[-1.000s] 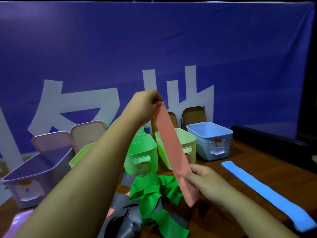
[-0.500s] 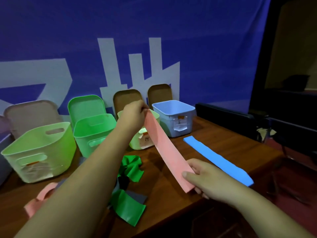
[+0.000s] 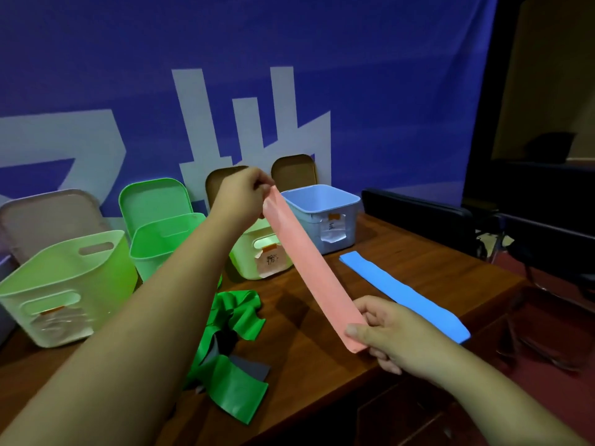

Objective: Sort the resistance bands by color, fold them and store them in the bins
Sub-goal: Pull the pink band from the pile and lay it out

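1. Hands: the left hand (image 3: 241, 194) pinches the far end of a pink band (image 3: 312, 268) between curled fingertips, level with the left rim of the blue bin (image 3: 309, 233); the right hand (image 3: 386, 333) nips the near end between thumb and bent fingers, well in front of that bin.
2. Pink band: stretched flat and straight in the air above the counter (image 3: 418, 262). Its long axis slopes down from beside the blue bin toward the viewer, and it crosses in front of the bin's left corner.
3. Blue band (image 3: 402, 294): lies flat on the counter in front of the blue bin, its long axis nearly parallel to the pink band's.
4. Hidden or unclear:
   - The left forearm covers part of the green bin (image 3: 161, 239) and part of the green bands (image 3: 238, 310) heaped left of the blue bin.
   - A grey band (image 3: 254, 368) shows only in patches beneath that heap.
   - Labels on the blue bin and the pale green bin (image 3: 251, 265) just left of it are too blurred to read.
   - The right fingertips are concealed under the pink band.
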A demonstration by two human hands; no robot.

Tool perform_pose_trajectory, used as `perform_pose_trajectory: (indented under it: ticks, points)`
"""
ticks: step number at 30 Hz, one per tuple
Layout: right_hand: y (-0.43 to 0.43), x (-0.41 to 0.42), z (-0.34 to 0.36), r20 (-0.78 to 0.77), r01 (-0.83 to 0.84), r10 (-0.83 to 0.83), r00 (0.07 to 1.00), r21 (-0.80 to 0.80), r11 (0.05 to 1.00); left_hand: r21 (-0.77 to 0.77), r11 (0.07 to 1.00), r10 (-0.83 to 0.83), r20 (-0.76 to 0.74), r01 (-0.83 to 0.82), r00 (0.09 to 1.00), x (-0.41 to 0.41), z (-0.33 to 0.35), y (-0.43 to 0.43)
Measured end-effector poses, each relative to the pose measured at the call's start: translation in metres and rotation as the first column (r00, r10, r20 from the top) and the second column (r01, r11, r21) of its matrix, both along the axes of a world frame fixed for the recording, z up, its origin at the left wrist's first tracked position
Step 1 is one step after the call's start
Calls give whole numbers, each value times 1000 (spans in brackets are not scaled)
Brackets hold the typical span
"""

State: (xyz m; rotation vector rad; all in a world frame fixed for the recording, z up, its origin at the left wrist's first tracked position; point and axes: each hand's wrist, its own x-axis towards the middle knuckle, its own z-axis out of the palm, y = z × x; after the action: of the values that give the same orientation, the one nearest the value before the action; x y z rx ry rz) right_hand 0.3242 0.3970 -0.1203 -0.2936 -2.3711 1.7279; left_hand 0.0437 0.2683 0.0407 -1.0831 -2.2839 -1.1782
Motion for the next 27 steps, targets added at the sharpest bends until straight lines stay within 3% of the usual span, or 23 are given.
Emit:
perform_pose_trajectory:
  ticks: [8, 15, 27]
  points:
    - [0, 16, 4, 109, 11, -20, 994, 76, 997, -209, 977, 30, -2, -30, 1000, 0, -55, 8]
    - [-5, 24, 9, 186, -40, 25, 982, 77, 996, -514, 837, 63, -248, -187, 967, -2, -90, 17]
    - [-17, 27, 3, 226, -53, 17, 974, 157, 986, -651, 717, 39, -317, -247, 948, -1, -131, 16]
